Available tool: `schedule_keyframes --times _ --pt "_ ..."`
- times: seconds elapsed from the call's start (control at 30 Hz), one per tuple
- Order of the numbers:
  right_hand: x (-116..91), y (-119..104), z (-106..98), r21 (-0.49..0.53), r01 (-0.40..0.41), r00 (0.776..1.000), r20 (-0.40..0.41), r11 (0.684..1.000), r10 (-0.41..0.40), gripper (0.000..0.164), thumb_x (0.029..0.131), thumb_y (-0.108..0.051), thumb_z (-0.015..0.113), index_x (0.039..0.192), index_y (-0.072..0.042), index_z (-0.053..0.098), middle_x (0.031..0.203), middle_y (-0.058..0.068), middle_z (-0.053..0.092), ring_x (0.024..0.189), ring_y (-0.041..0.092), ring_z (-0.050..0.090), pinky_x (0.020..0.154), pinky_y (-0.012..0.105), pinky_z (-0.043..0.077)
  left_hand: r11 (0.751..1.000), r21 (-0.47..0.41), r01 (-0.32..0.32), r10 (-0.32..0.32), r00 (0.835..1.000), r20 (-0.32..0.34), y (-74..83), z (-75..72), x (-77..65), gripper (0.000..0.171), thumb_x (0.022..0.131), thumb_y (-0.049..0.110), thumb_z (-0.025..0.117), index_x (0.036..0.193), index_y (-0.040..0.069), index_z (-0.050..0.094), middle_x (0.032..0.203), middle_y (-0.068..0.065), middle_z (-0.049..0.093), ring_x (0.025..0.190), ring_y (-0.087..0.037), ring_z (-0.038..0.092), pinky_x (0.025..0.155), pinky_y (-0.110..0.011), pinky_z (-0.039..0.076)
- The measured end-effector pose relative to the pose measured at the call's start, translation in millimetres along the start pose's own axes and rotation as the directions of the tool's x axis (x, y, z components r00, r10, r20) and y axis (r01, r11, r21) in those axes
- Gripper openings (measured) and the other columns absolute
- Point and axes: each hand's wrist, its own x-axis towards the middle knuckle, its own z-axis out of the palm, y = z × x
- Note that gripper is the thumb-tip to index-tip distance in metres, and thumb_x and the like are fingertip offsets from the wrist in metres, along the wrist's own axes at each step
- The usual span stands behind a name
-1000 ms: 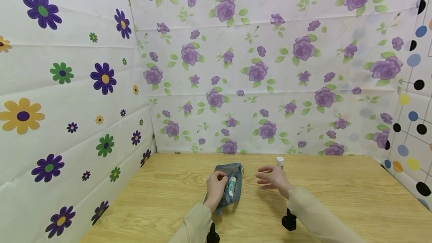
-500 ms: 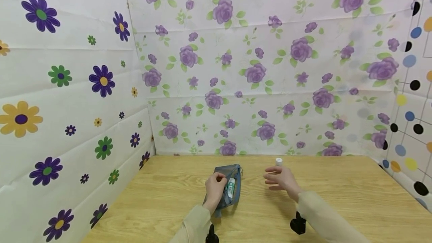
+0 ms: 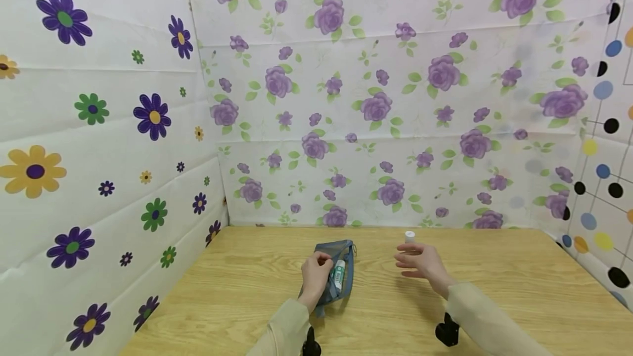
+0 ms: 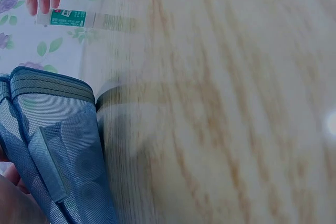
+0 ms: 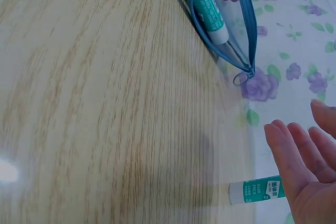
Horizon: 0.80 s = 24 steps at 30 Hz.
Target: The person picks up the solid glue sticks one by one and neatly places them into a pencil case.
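A blue mesh zip pouch (image 3: 323,290) lies on the wooden table with its zip undone. My left hand (image 3: 315,276) pinches the edge of its opening between thumb and fingers, seen also in the right wrist view. Inside the pouch lies a green and white glue stick (image 5: 211,14); the left wrist view shows round shapes through the mesh. To the right, a second glue stick (image 5: 257,190) stands upright on the table, its white cap (image 3: 409,236) showing above my right hand (image 3: 420,262). That hand is held with fingers extended and parted, nearest this glue stick; whether they touch cannot be told.
The wooden table (image 3: 237,284) reaches back to a wall of flowered cloth (image 3: 346,98). More patterned cloth hangs at the left and right sides. A small ring zip pull (image 5: 240,79) hangs at the end of the pouch's zip.
My right hand has moved to the right, away from the pouch and in front of the standing glue stick. The left hand and the pouch stay in place.
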Motion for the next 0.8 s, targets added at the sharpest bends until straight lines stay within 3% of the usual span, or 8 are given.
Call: schedule_keyframes --times 0.23,0.8 --pt "-0.9 1.3 -7.1 0.024 0.016 1.0 -0.002 1.0 -0.016 0.04 0.086 -0.008 0.061 0.118 0.012 0.048 0.102 0.022 0.059 0.093 0.038 0.057 0.074 0.046 0.046 1.0 0.005 0.01 -0.01 1.0 0.002 -0.8 0.1 1.1 0.006 0.079 0.002 0.06 0.083 0.0 0.064 0.069 0.0 0.055 0.063 -0.014 0.05 0.057 -0.03 0.043" --pt "-1.8 4.4 -29.0 -0.034 0.05 0.998 -0.04 0.998 -0.051 0.043 0.087 -0.006 0.059 0.123 0.012 0.045 0.109 0.027 0.054 0.095 0.038 0.056 0.075 0.046 0.045 1.0 0.005 -0.003 0.003 1.0 0.018 1.1 -0.9 0.4 0.006 0.08 0.001 0.059 0.083 0.001 0.064 0.07 -0.001 0.055 0.062 -0.014 0.05 0.055 -0.03 0.043"
